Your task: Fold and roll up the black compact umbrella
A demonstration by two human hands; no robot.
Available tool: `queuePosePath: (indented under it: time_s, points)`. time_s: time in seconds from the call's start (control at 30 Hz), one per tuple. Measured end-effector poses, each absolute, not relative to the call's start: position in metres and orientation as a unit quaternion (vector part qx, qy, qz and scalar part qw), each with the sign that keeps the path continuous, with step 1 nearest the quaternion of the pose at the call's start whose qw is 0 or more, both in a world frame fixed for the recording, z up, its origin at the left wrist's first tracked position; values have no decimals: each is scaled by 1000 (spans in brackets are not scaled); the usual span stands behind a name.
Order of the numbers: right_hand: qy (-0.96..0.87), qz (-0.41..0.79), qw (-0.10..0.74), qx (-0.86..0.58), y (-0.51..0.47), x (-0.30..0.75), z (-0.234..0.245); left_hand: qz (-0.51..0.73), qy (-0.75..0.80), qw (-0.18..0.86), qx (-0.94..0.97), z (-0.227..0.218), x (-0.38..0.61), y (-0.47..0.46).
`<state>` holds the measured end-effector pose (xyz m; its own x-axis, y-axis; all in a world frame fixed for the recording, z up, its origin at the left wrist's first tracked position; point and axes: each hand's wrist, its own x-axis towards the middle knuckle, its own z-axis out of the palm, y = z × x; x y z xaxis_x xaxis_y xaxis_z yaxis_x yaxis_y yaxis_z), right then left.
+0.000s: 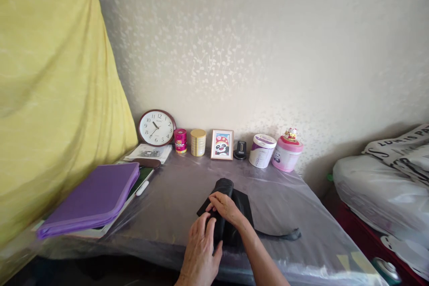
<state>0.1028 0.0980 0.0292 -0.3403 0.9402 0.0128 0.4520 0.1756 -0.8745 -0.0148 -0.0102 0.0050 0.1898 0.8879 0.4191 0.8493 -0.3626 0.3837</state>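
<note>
The surface (pixel 174 196) carries a clear, wrinkled plastic cover and stretches forward from the panda frame (pixel 221 144), which stands at its back edge against the wall. A purple folder (pixel 90 201) lies well to the left of the frame and nearer the person. The black cloth (pixel 244 205) sits straight in front of the frame, about halfway to the near edge. It is bunched into a thick roll, with a thin tail (pixel 284 234) trailing off to the right.

The left hand (pixel 200 252) is the one farther from the frame. Its fingers are released and laid flat against the near side of the roll. The right hand (pixel 226 208) rests on top of the roll, its fingers (pixel 212 208) curled over a fold and bearing down on it. Whether they pinch the fold underneath cannot be told.

The work looks like rolling or folding the cloth. The cover is probably slippery, so the flat hand serves best as an anchor, pressing down rather than pushing forward. The curled hand should keep the fold tight and its edges even. The loose tail wants tucking in before it drags the roll askew.
</note>
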Motion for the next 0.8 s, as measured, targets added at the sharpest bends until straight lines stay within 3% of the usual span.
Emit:
queuePosePath:
  time_s: [0.27,0.43,0.6,0.7,0.8]
  points:
    - [-734,422,279,-453,96,106,27,243,569,18,786,26,-7,-1]
    - [-753,368,276,-470,96,106,33,265,574,-16,775,11,-3,8]
    - [-722,421,315,-449,89,109,33,240,599,24,763,-5,2,9]
    - [-740,327,372,-455,84,115,30,209,612,52,761,-7,3,7]
    - [-795,214,364,-435,87,120,24,175,615,71,765,-6,4,7]
